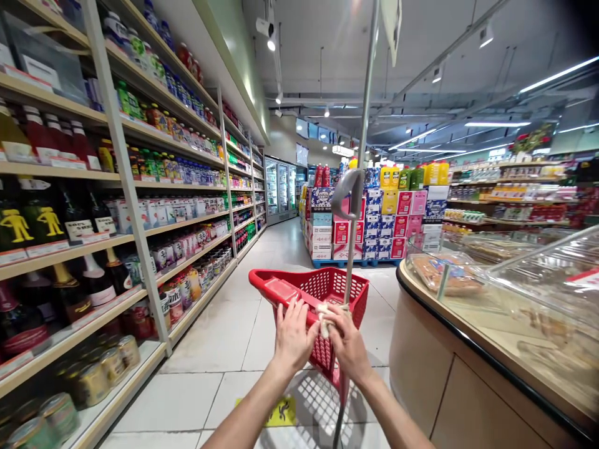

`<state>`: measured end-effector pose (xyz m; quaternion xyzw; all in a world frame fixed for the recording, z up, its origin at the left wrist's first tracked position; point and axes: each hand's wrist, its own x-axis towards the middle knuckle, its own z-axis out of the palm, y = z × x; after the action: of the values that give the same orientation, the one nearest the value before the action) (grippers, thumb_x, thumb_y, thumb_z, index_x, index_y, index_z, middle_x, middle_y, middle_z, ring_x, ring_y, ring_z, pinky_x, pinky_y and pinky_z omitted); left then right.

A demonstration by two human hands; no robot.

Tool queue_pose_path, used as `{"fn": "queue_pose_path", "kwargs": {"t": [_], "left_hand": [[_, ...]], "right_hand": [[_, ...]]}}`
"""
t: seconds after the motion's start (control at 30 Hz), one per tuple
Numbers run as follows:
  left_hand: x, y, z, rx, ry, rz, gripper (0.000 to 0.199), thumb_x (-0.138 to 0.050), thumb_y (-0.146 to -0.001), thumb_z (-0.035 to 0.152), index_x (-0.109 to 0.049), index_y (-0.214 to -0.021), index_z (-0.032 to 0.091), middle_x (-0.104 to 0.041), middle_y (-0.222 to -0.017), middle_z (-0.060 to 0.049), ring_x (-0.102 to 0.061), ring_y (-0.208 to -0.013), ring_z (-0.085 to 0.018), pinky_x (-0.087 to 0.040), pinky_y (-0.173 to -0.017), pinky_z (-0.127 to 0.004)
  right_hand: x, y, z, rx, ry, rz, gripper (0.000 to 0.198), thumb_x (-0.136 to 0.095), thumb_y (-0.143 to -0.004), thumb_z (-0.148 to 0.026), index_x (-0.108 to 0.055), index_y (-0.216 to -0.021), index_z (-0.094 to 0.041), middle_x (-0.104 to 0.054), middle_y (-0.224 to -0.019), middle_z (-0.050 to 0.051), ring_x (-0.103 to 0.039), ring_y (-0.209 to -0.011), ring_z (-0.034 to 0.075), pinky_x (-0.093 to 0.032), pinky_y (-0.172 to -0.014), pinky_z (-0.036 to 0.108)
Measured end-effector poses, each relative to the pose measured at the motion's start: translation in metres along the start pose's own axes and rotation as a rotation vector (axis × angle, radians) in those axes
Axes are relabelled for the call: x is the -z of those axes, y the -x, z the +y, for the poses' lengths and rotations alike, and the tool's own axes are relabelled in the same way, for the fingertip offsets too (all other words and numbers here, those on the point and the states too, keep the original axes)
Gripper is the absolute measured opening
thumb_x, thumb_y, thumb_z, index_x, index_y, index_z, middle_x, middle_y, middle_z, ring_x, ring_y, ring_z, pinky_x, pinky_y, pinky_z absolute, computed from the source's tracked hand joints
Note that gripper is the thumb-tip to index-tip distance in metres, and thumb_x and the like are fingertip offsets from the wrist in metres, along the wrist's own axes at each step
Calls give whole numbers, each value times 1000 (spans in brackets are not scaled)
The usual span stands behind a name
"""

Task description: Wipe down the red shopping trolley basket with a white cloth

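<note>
A red plastic shopping basket cart (344, 284) stands in front of me, with a grid of holes in its walls and a broad red handle along the near side. My left hand (294, 337) is closed over that handle, fingers on top and thumb towards the right. Beside it, my right hand (345, 340) holds a crumpled off-white cloth (324, 321) against the red rim, fingers bent around it. A thin metal pole (365, 118) with a grey loop grip (349, 194) rises at the cart's right side, passing behind my right hand.
Shelves of bottles and cans (182, 165) line the left side. Stacked drink cartons (374, 224) stand ahead on blue pallets. A curved display counter (421, 337) with clear covers borders the right. Yellow floor sticker (283, 411) below; glass-door fridges (281, 184) at the far end.
</note>
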<state>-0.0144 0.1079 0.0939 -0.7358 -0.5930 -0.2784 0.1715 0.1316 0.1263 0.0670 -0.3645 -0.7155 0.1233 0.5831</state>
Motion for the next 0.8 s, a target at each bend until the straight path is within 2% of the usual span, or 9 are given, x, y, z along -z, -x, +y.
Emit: {"fn": "queue_pose_path", "kwargs": {"t": [0.13,0.23,0.3,0.43,0.53,0.6,0.67,0.73,0.8], "left_hand": [[-7,-6,7,-144,32,-10,42,-31,-87,35,-45,-123,19,-49,-127,-7,-39,-121,-21,-16,-105,-49],[-11,-19,-8,5,-29,11,45,-31,-87,34,-39,-127,16,-41,-133,-9,-33,-125,-22,-17,-104,-51],[-16,-25,-16,79,-67,8,50,-33,-85,37,-37,-128,12,-36,-136,-12,-28,-127,-25,-18,-103,-52],[-20,-27,-18,38,-102,-2,52,-38,-82,38,-39,-127,12,-37,-136,-11,-27,-128,-25,-16,-105,-50],[-18,-23,-20,-26,-130,-11,51,-40,-80,31,-39,-127,13,-37,-136,-10,-28,-127,-24,-11,-106,-49],[-16,-20,-26,-48,-139,-13,54,-40,-77,26,-35,-130,13,-35,-137,-9,-27,-128,-23,-9,-107,-48],[-15,-17,-29,-20,-141,-18,59,-42,-74,23,-31,-131,11,-32,-139,-9,-24,-129,-23,-10,-107,-47],[-14,-15,-28,24,-147,-28,63,-44,-71,23,-31,-131,8,-30,-140,-11,-22,-130,-25,-12,-107,-47],[-12,-14,-24,47,-157,-34,64,-45,-70,23,-32,-131,7,-30,-140,-11,-21,-130,-26,-13,-106,-48]], "right_hand": [[35,-11,28,-98,204,-13,39,-31,-82,-32,-55,-111,-22,-61,-109,6,-54,-103,20,-42,-90,38],[49,-12,39,-99,329,-2,40,-28,-84,-33,-60,-104,-20,-62,-105,6,-55,-101,20,-42,-89,38],[42,-11,36,-51,430,23,40,-29,-85,-33,-60,-105,-19,-62,-108,7,-53,-104,22,-38,-93,42],[14,-12,25,114,597,-9,40,-30,-86,-25,-55,-116,-17,-54,-120,8,-46,-114,22,-28,-100,43],[19,-15,28,204,649,-84,40,-29,-87,-25,-51,-120,-18,-51,-125,6,-43,-117,20,-26,-102,40],[32,-15,35,190,693,-90,40,-31,-87,-29,-49,-122,-19,-51,-124,6,-43,-117,21,-25,-102,43],[38,-15,40,120,751,-27,41,-31,-88,-33,-48,-122,-18,-54,-121,7,-43,-116,24,-24,-100,47],[28,-14,38,107,790,20,41,-31,-88,-31,-51,-120,-16,-56,-119,8,-43,-116,25,-22,-100,48],[9,-14,31,182,800,31,39,-32,-87,-27,-52,-119,-15,-54,-121,9,-42,-117,25,-21,-101,46]]}}
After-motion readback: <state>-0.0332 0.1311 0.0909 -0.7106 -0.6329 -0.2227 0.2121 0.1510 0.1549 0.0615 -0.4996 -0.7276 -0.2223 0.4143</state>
